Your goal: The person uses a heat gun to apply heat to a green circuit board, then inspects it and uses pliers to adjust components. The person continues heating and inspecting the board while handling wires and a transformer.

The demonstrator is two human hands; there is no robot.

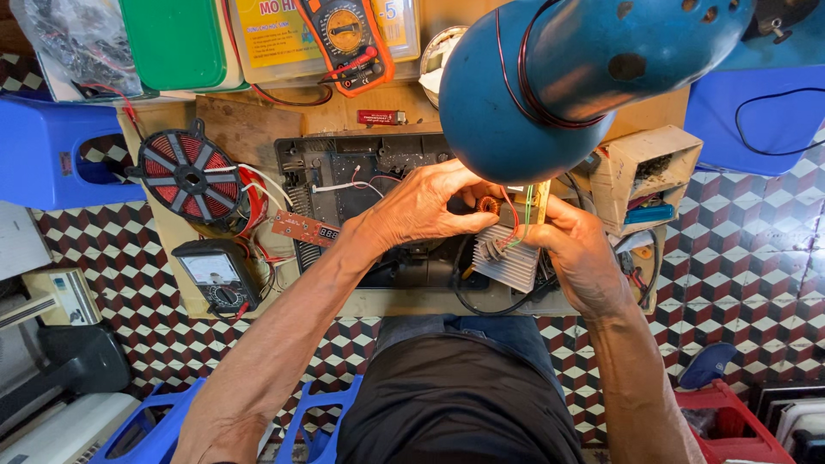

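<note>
both my left hand point(421, 206) and right hand point(577, 253) pinch the circuit board point(507, 249), lifted out of the opened cooker case point(361, 172), coil point(191, 176) already aside.

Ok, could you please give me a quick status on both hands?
Left hand and right hand gripping circuit board. Blue lamp shade hides part.
</note>
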